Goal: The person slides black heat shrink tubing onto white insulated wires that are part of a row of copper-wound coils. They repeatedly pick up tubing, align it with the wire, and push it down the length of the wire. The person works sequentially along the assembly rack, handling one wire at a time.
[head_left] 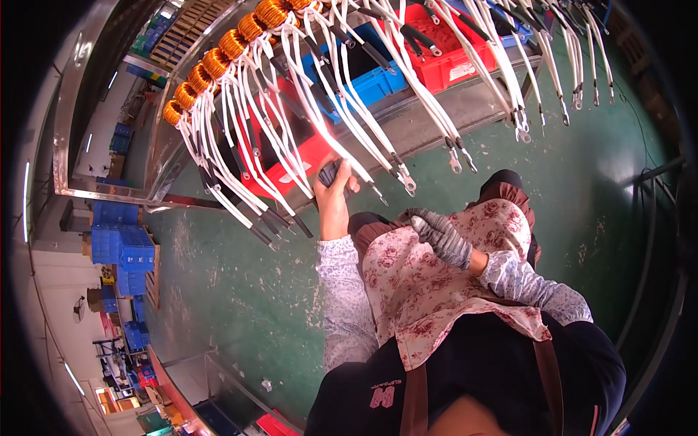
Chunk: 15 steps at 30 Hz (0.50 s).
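My bare left hand [333, 202] reaches forward and grips a small dark grey thing [331, 173], possibly a glove, at the edge of a red crate [309, 156]. My right hand [440, 236] wears a grey knit glove and rests over my floral apron [422, 291], fingers loosely bent with nothing in it. Just above both hands hangs a row of orange wound coils [233, 43] with long white-sleeved leads [320, 116] ending in metal lugs and black sleeves.
A metal rack frame [109, 192] runs along the left. Blue crates [374, 83] and another red crate [443, 51] sit behind the leads. Stacked blue crates [120, 243] stand at the left on the green floor [240, 291].
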Motion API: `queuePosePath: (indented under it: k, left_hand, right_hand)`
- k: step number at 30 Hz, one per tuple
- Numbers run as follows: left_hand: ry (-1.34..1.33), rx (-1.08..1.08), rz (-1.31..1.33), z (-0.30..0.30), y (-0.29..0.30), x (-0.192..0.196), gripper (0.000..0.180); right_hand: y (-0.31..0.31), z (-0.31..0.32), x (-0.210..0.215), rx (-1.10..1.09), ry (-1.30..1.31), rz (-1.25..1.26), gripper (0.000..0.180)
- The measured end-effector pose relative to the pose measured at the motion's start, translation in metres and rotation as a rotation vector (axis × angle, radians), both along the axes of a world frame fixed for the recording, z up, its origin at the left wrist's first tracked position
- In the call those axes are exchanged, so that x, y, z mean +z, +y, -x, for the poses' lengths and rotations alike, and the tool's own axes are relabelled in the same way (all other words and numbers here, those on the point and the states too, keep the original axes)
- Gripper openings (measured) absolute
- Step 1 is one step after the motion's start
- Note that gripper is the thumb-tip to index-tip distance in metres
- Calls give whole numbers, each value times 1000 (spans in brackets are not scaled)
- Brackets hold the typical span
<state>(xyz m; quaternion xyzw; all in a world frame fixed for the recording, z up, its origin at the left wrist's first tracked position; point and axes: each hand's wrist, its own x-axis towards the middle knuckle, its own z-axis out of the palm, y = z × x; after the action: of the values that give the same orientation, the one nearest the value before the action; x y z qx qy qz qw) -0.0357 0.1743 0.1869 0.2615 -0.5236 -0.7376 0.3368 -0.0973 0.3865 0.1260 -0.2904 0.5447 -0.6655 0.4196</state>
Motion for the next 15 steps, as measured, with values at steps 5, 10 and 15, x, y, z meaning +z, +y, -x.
queuePosePath:
  k: [5,10,15]
  left_hand:
    - [-44,-73,121,13,8,12,19]
    - [42,-96,77,4,19,34,17]
    - [34,-51,42,5,26,42,21]
  right_hand:
    - [-6,10,-16,-85,-15,39,29]
    - [0,2,1,28,101,110,31]
    - [8,-5,35,85,35,176,36]
